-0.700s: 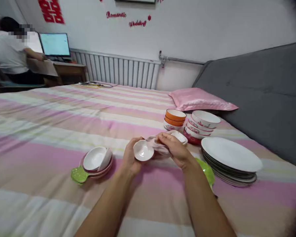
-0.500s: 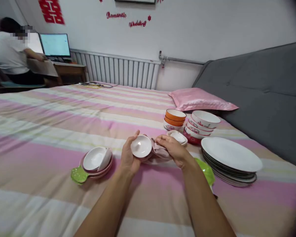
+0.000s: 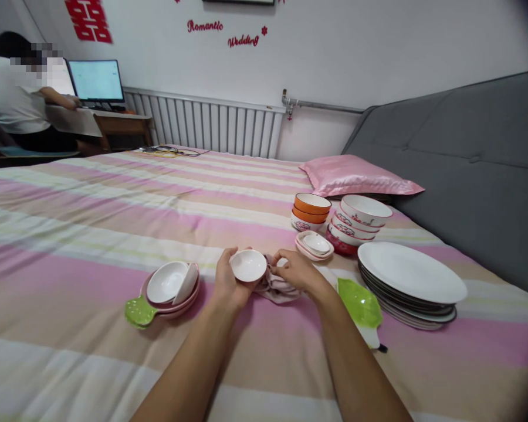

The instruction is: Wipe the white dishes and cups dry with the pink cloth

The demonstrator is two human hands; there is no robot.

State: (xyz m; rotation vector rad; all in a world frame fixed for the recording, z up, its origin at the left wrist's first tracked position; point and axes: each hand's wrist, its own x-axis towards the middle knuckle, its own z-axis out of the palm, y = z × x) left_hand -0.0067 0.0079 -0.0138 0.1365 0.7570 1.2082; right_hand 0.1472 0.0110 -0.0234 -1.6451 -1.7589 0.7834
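A small white bowl (image 3: 249,266) rests in my left hand (image 3: 229,280), its thumb and fingers curled about the rim. My right hand (image 3: 298,270) pinches a greyish-pink cloth (image 3: 278,289) just right of the bowl; part of the cloth hangs beneath. To the left, a white dish (image 3: 168,281) with a white spoon-like piece (image 3: 186,283) sits in stacked pink dishes (image 3: 185,309) that have green leaf-shaped handles (image 3: 139,310). Beyond my right hand lie small pink-rimmed dishes (image 3: 308,253) with a little white bowl (image 3: 317,243) on top.
Orange bowls (image 3: 312,205), patterned bowls (image 3: 359,219) and a tall stack of white plates (image 3: 411,272) stand at right. A green leaf-shaped dish (image 3: 359,303) lies beside my right forearm. Behind are a pink pillow (image 3: 361,174) and grey headboard (image 3: 466,129). A person (image 3: 15,99) sits at a desk.
My left hand has lowered the bowl slightly and tilted it flatter. My right hand has shifted down, with the cloth hanging lower, uncovering the small pink-rimmed dishes and more of the green dish.
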